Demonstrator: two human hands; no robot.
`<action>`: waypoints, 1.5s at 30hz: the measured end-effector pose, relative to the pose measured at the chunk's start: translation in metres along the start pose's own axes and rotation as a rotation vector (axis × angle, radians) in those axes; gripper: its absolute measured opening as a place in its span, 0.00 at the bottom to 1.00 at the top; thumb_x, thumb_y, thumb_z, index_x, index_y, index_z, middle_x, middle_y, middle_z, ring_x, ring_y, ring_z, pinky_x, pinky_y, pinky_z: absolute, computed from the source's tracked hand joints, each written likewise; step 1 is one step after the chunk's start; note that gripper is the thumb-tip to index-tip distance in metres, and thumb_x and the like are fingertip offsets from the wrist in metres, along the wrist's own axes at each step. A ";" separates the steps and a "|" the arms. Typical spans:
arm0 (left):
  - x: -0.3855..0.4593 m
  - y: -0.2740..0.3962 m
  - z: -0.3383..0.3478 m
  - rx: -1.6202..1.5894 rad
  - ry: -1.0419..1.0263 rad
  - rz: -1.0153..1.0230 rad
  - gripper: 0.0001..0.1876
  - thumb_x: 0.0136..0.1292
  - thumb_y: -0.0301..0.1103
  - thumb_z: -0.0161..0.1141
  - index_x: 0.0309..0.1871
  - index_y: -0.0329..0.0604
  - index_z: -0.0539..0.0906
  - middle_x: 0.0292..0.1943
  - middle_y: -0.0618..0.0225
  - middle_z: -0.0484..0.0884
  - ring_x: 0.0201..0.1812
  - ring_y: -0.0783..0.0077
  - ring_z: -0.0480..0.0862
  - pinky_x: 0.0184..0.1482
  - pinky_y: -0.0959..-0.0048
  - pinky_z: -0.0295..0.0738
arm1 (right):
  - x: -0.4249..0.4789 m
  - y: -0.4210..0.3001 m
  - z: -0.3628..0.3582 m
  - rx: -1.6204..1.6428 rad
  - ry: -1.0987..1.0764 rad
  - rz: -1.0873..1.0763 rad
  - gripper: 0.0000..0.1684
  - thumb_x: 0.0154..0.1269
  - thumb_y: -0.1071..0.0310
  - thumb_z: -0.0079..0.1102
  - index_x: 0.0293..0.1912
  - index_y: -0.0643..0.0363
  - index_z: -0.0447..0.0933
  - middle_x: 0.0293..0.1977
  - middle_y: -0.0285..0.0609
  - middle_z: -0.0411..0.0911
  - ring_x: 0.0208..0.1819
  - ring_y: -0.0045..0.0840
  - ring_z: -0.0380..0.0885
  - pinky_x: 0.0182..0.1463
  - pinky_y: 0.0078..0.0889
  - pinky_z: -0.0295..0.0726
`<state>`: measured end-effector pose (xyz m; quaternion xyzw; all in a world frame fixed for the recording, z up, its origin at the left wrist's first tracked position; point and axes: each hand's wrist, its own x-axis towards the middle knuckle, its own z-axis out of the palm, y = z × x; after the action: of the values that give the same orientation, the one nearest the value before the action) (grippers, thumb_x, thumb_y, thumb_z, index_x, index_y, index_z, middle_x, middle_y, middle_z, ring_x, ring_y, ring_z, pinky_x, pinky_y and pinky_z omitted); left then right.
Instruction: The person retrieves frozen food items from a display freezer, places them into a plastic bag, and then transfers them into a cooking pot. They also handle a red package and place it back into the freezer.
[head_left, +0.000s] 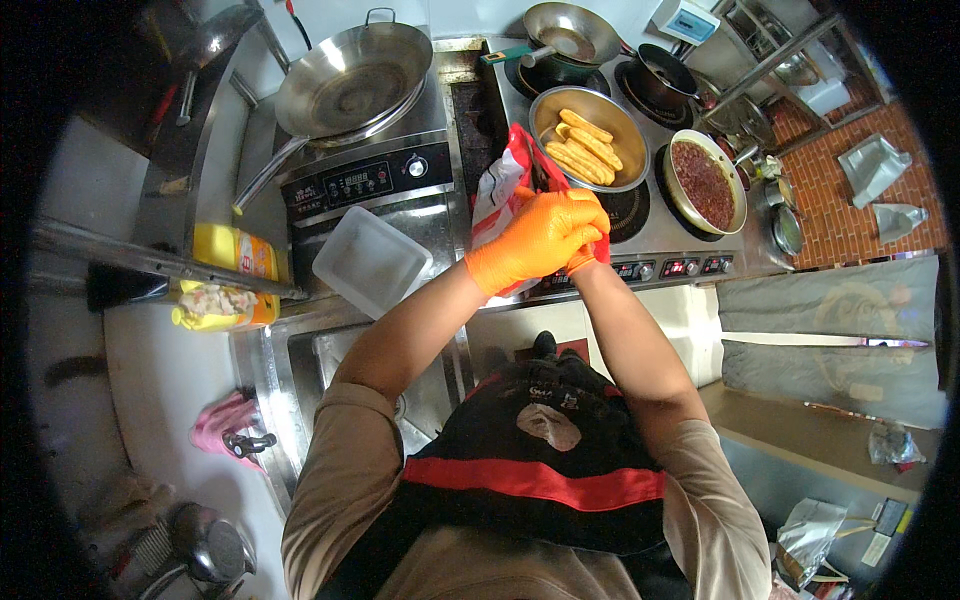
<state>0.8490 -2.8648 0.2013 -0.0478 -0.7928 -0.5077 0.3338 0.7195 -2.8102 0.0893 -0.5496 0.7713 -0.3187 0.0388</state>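
Note:
Both my hands wear orange textured gloves and meet at a red and white plastic bag (499, 187). My left hand (536, 236) grips the bag's edge, its fingers lying over my right hand (583, 253), which is mostly hidden but also closed on the bag. What the bag holds cannot be seen. Just beyond the hands, a steel bowl (637, 169) holds several golden fried dough sticks (585, 150). A cream-rimmed pan (739, 199) with a dark red chunky sauce (703, 185) stands on a burner to the right.
A large wok (352, 82) rests on the left induction cooker (367, 180). In front of it lies a translucent plastic tub (373, 262). Smaller pans (574, 34) stand on the back burners. Yellow bottles (232, 251) are behind a metal rail at left, above a sink (337, 360).

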 end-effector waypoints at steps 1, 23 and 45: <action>0.003 0.011 -0.004 -0.008 0.002 -0.007 0.05 0.61 0.25 0.62 0.39 0.37 0.85 0.40 0.61 0.85 0.46 0.57 0.84 0.51 0.64 0.78 | 0.001 0.001 0.001 0.037 0.005 -0.001 0.22 0.71 0.49 0.57 0.58 0.47 0.77 0.52 0.43 0.80 0.50 0.35 0.81 0.53 0.37 0.80; -0.185 0.184 0.059 0.436 0.506 -0.603 0.07 0.64 0.24 0.64 0.43 0.37 0.87 0.49 0.55 0.87 0.52 0.55 0.86 0.57 0.62 0.79 | -0.172 0.109 -0.147 0.138 -0.571 0.039 0.18 0.63 0.52 0.71 0.44 0.54 0.79 0.25 0.44 0.82 0.28 0.42 0.84 0.33 0.41 0.81; -0.569 -0.176 0.409 0.853 0.608 -1.970 0.14 0.74 0.35 0.49 0.45 0.39 0.84 0.40 0.49 0.87 0.42 0.45 0.87 0.45 0.52 0.81 | -0.293 0.360 -0.073 0.032 -1.222 0.595 0.21 0.70 0.52 0.66 0.44 0.63 0.80 0.26 0.47 0.83 0.28 0.32 0.84 0.34 0.37 0.81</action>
<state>1.0192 -2.4574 -0.3709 0.8466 -0.4791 -0.2274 -0.0454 0.5080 -2.4526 -0.1305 -0.3947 0.7245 0.0618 0.5618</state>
